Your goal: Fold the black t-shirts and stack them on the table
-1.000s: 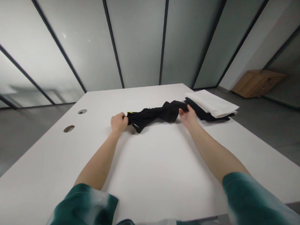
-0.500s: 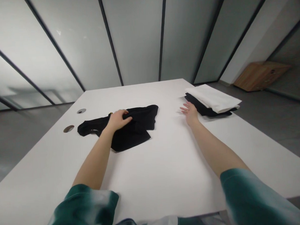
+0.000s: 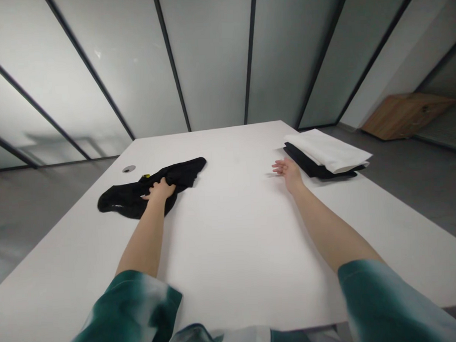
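Note:
My left hand presses down on a crumpled black garment at the left of the table, its fingers spread over the cloth. A small yellow spot shows at the garment's far edge, by my fingers. Part of the cloth is hidden under my hand. To the right, my right hand is open over the table, fingers stretched out and nothing in them. Just beyond its outer side lies a folded white cloth on top of a folded black one.
The white table has a round cable hole cover near its far left edge. Frosted glass panels stand behind it. A wooden cabinet is on the floor at the far right.
My left hand has slid the black garment to the left and bunched it up, so it covers less of the table's middle. My right hand has barely moved.

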`<control>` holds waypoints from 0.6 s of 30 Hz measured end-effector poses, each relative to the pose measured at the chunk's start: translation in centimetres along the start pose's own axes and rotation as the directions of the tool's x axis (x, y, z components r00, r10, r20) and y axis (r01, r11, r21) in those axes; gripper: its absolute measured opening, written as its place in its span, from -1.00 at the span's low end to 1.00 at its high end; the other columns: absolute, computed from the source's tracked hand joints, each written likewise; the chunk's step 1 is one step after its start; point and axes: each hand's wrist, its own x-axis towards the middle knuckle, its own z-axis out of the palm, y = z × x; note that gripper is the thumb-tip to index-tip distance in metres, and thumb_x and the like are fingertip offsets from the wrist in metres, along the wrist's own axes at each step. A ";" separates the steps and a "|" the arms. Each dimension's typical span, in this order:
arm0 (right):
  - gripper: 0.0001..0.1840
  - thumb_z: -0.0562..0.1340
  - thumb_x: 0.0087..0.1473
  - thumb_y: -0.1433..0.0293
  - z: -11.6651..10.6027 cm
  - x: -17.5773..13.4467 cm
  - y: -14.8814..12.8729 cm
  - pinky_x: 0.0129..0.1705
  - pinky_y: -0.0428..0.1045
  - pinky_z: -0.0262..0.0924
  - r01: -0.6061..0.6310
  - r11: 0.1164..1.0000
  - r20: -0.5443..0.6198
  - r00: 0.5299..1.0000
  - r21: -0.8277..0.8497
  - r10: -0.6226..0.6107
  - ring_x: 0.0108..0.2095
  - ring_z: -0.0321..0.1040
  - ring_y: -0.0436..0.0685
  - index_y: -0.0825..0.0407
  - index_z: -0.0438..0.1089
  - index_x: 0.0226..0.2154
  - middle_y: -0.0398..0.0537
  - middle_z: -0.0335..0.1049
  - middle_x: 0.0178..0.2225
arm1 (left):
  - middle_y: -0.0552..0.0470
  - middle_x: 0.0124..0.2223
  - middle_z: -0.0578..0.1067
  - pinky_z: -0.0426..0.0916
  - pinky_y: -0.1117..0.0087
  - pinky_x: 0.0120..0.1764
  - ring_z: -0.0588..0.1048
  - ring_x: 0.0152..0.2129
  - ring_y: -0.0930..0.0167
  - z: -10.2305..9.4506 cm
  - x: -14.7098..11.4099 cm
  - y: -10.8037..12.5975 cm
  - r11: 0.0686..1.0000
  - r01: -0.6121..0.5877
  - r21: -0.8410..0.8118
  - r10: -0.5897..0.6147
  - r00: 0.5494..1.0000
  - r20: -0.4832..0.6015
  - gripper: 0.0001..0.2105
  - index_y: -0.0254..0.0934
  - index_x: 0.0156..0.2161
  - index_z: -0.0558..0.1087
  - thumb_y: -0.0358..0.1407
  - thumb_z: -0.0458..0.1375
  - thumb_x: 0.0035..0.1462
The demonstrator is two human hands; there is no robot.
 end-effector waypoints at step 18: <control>-0.61 0.33 -0.04 0.05 0.6 -1.1 -0.2 -0.43 -0.04 0.21 0.033 0.994 0.109 0.994 -0.104 -0.022 -0.55 0.34 0.03 0.07 0.42 -0.47 -0.04 0.47 -0.53 | -0.21 0.19 0.42 0.21 -0.08 0.11 0.30 0.12 -0.03 0.6 -2.2 1.5 0.913 -0.399 0.088 0.405 0.912 -0.065 -0.56 -0.16 0.08 0.51 -0.09 0.00 0.18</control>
